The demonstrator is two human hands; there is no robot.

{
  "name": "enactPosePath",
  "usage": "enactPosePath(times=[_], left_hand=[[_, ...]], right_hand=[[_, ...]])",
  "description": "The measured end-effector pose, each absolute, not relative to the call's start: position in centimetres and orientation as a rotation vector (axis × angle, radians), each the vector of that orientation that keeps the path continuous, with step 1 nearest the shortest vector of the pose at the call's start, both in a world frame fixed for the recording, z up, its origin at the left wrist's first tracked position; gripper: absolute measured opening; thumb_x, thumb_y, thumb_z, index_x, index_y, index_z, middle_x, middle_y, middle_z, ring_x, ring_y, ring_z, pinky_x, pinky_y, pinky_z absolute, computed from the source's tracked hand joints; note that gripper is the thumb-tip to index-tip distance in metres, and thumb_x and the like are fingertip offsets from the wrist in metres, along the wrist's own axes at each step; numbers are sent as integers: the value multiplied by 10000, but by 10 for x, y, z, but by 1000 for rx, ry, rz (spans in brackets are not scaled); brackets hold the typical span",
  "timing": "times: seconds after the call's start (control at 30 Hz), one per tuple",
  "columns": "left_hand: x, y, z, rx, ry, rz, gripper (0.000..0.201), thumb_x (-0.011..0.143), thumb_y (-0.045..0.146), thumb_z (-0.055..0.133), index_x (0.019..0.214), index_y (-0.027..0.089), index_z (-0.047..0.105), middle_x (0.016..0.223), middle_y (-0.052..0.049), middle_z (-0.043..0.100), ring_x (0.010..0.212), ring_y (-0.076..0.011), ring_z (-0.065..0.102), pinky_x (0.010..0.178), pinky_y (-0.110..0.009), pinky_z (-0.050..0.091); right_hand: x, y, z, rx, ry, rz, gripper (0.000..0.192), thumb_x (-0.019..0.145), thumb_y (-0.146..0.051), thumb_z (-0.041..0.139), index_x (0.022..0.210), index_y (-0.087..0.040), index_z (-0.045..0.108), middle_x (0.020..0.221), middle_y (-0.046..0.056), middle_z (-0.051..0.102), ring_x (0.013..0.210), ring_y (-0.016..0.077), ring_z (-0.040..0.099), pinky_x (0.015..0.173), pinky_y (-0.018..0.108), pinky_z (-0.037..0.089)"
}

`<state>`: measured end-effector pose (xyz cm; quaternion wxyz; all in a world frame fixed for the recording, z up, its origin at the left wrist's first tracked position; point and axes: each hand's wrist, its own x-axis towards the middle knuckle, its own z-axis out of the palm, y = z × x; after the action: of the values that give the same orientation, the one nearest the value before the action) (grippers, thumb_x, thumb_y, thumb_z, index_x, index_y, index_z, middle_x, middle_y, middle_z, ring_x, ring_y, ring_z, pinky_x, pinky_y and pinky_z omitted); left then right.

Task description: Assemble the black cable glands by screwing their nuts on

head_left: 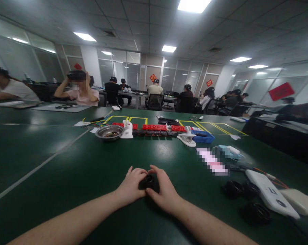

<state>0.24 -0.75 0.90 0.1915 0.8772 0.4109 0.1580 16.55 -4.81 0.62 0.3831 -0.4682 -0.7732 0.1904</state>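
- Left hand [134, 183] and right hand [165, 187] clasp a black part [149, 184] between them, in front and to the right of the metal bowl [101, 134].
- Right of the bowl, red blocks [154, 127] line the green counter [74, 170]; a blue tray [204, 139] sits farther right.

Bright ceiling panels [194, 5], soft tabletop [166, 147] glare, stretched blurry edges

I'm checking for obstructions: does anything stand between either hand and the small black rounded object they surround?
Nothing visible does. The bare left hand and bare right hand close around the small black rounded object from either side. The three black round objects lie apart, off to the right.
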Motion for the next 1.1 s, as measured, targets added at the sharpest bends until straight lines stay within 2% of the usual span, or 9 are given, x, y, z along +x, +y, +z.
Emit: enactPosePath(times=[0.1, 0.2, 0.3, 0.4, 0.57, 0.73, 0.9, 1.0, 1.1], left_hand=[[3, -7, 8, 2468, 1156, 443, 379, 618, 291, 615, 985, 228, 545, 1072, -41, 517, 1064, -238, 425, 999, -536, 94], [3, -8, 8, 2470, 1153, 453, 355, 623, 284, 609, 969, 235, 552, 1064, -35, 520, 1058, -234, 429, 995, -540, 99], [3, -8, 8, 2470, 1154, 463, 365, 627, 303, 611, 980, 232, 546, 1063, -39, 527, 1055, -233, 433, 993, -544, 102], [3, -7, 9, 2463, 1164, 451, 338, 639, 331, 606, 954, 221, 555, 1067, -47, 531, 1060, -243, 431, 995, -543, 105], [4, -8, 12, 2455, 1152, 434, 348, 623, 301, 607, 962, 241, 554, 1071, -38, 524, 1055, -245, 434, 990, -551, 110], [4, -8, 11, 2471, 1157, 432, 330, 634, 310, 596, 952, 229, 558, 1073, -45, 524, 1061, -245, 429, 994, -545, 97], [4, -9, 12, 2465, 1167, 426, 355, 629, 299, 595, 976, 239, 548, 1071, -36, 526, 1054, -236, 435, 993, -538, 107], [4, -9, 12, 2458, 1167, 439, 375, 622, 296, 598, 988, 234, 540, 1074, -36, 522, 1057, -231, 431, 997, -531, 105], [4, -9, 11, 2454, 1161, 437, 354, 622, 281, 598, 969, 228, 552, 1074, -44, 522, 1061, -236, 428, 999, -532, 99]], right_hand=[[165, -48, 5, -1272, -1931, 459, 626, 602, -205, 656, 1157, -179, 368, 1043, 66, 495, 1000, 214, 456, 895, 383, 351], [165, -47, 4, -1308, -1917, 487, 568, 636, -159, 603, 1154, -188, 370, 994, 54, 523, 966, 204, 481, 887, 385, 359], [165, -48, 5, -1229, -1998, 503, 605, 649, -110, 550, 1201, -200, 319, 1084, 63, 499, 1039, 201, 445, 928, 384, 322], [164, -49, 5, -1231, -1999, 455, 650, 627, -184, 608, 1208, -191, 318, 1128, 81, 464, 1059, 225, 422, 927, 397, 317], [164, -47, 2, -1291, -1881, 486, 555, 646, -161, 585, 1153, -196, 362, 977, 52, 514, 940, 200, 488, 870, 382, 368], [165, -48, 3, -1204, -1957, 499, 674, 637, -160, 595, 1230, -202, 278, 1153, 81, 442, 1078, 218, 410, 936, 397, 310], [164, -47, 2, -1282, -1893, 490, 588, 645, -161, 595, 1176, -200, 344, 1015, 54, 504, 979, 201, 472, 892, 387, 355], [165, -48, 3, -1218, -1936, 516, 608, 665, -117, 550, 1212, -212, 301, 1084, 63, 488, 1034, 197, 450, 921, 391, 327], [165, -48, 3, -1218, -1957, 502, 655, 639, -176, 608, 1215, -206, 298, 1129, 79, 460, 1060, 222, 429, 919, 402, 328]])
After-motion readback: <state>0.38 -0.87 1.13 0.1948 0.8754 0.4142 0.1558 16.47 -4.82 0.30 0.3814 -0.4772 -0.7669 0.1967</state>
